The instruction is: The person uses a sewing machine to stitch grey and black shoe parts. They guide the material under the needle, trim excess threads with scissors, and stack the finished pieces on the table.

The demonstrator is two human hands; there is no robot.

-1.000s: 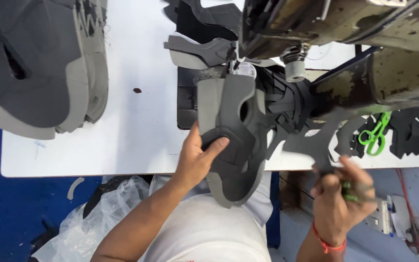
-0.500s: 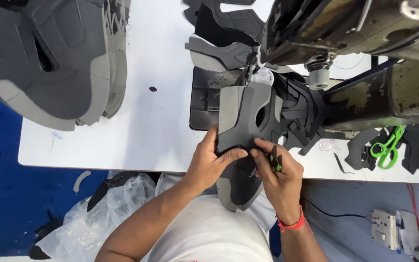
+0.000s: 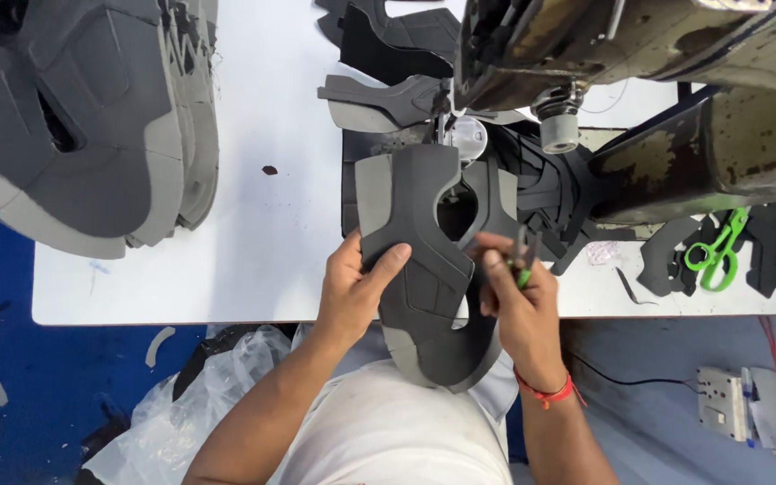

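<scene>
The left hand pinches the grey shoe piece in the middle of the frame. Its long side runs up toward the sewing machine. The right hand touches its right edge, fingers closed on small snips.

Grey shoe-upper panel, layered dark and lighter grey with an oval cut-out, lies lengthwise over the white table's near edge, toe end overhanging, top end under the sewing machine.
</scene>
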